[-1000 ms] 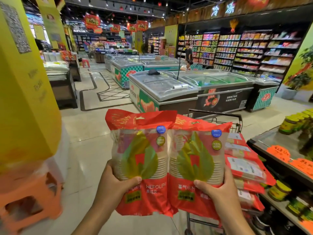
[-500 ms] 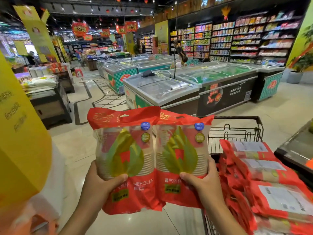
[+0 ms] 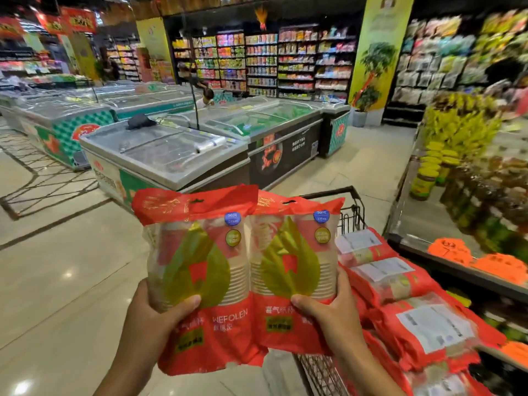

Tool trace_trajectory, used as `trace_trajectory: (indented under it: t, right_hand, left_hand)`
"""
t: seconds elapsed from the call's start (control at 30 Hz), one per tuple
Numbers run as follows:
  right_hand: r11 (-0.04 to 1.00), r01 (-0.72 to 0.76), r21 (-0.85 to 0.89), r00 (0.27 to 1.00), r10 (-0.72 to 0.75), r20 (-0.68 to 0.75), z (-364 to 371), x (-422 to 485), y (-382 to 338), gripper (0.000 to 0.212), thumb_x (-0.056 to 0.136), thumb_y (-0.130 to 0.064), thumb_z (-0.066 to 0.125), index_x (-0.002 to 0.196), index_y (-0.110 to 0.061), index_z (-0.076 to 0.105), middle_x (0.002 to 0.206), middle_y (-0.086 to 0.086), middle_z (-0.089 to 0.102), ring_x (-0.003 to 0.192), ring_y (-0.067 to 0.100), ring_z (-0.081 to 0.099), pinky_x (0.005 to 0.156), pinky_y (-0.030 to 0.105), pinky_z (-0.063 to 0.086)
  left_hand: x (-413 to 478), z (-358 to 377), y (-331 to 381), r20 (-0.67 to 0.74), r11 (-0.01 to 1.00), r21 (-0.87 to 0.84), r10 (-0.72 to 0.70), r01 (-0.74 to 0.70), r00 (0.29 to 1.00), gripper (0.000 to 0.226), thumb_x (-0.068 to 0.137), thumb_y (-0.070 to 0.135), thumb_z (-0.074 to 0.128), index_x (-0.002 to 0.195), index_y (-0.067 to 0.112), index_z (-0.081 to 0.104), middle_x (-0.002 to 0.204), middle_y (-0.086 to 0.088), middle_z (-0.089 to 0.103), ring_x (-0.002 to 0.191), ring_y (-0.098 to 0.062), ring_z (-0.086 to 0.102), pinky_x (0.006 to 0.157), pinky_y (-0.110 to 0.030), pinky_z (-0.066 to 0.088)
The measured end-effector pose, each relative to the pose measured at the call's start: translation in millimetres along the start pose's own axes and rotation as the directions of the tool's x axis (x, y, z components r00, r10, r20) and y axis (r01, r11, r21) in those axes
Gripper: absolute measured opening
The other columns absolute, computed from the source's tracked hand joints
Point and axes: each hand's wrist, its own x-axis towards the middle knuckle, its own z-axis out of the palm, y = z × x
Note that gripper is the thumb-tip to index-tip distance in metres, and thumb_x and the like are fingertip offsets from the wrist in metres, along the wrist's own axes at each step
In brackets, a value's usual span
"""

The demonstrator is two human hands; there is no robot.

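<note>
Glossy, crinkly cup packs (image 3: 200, 267), perhaps paper, thumb-pinched by left hand (image 3: 151, 324), right hand (image 3: 334, 318).

Chest freezers (image 3: 163, 155) ahead; shopping cart (image 3: 350, 220) right; jars (image 3: 425, 181) beyond.

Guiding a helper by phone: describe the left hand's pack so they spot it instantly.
Find the shopping cart piled with red packs. Beside it the right hand holds one cup pack; the left hand grips the left pack, farther from the cart and alone showing WEFOLEN.
</note>
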Motion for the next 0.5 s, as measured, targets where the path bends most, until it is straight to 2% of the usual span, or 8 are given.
trace_trajectory:
  t: [0.1,0.13,0.2,0.3,0.4,0.5]
  right_hand:
    - [0.999,0.027,-0.021,0.994,-0.029,-0.103,27,21,0,0.078,0.049,-0.023,0.090,0.118,-0.039,0.057,0.105,-0.018,0.074,0.094,0.007,0.072,0.079,0.024,0.055]
    - [0.999,0.032,-0.022,0.990,-0.035,-0.137,37,27,-2,0.078,0.050,-0.022,0.090,0.119,-0.038,0.057,0.106,-0.018,0.074,0.095,0.007,0.072,0.080,0.024,0.055]
    - [0.999,0.032,-0.024,0.979,-0.036,-0.199,54,37,-4,0.080,0.050,-0.025,0.091,0.122,-0.035,0.057,0.108,-0.013,0.075,0.097,0.011,0.073,0.087,0.035,0.056]
    - [0.999,0.033,-0.043,0.951,-0.045,-0.306,72,46,-6,0.085,0.048,-0.037,0.091,0.126,-0.030,0.057,0.111,-0.008,0.075,0.101,0.015,0.073,0.095,0.048,0.055]
    - [0.998,0.018,-0.064,0.909,-0.043,-0.415,76,51,-5,0.080,0.049,-0.036,0.091,0.122,-0.038,0.059,0.111,-0.008,0.075,0.100,0.016,0.073,0.094,0.048,0.056]
    - [0.997,-0.022,-0.076,0.865,-0.019,-0.501,70,52,-2,0.068,0.052,-0.030,0.091,0.109,-0.050,0.061,0.106,-0.009,0.076,0.096,0.016,0.073,0.088,0.044,0.058]
  left_hand:
    - [59,2,-6,0.109,0.999,-0.033,-0.001,0.005,0.994,0.086,0.029,0.053,0.088,0.107,0.029,0.062,0.100,-0.001,0.076,0.090,-0.021,0.074,0.074,-0.040,0.058]
    - [79,3,-4,0.149,0.999,-0.054,-0.001,0.009,0.989,0.085,0.031,0.052,0.089,0.107,0.029,0.062,0.100,-0.001,0.076,0.089,-0.020,0.074,0.073,-0.038,0.057]
    - [114,7,-3,0.236,0.998,-0.068,0.012,0.004,0.972,0.082,0.039,0.046,0.098,0.110,0.027,0.063,0.101,0.000,0.077,0.090,-0.020,0.074,0.073,-0.037,0.057]
    - [161,16,-1,0.350,0.995,-0.096,0.029,0.005,0.936,0.079,0.043,0.043,0.098,0.112,0.025,0.064,0.100,0.002,0.078,0.088,-0.019,0.076,0.073,-0.037,0.057]
    - [196,36,-4,0.459,0.994,-0.102,0.011,0.040,0.888,0.083,0.036,0.050,0.090,0.111,0.025,0.064,0.101,0.000,0.078,0.089,-0.021,0.076,0.073,-0.039,0.058]
    - [217,63,-8,0.570,0.993,-0.099,0.010,0.057,0.821,0.090,0.033,0.053,0.094,0.114,0.025,0.064,0.105,-0.001,0.078,0.091,-0.022,0.076,0.076,-0.042,0.058]
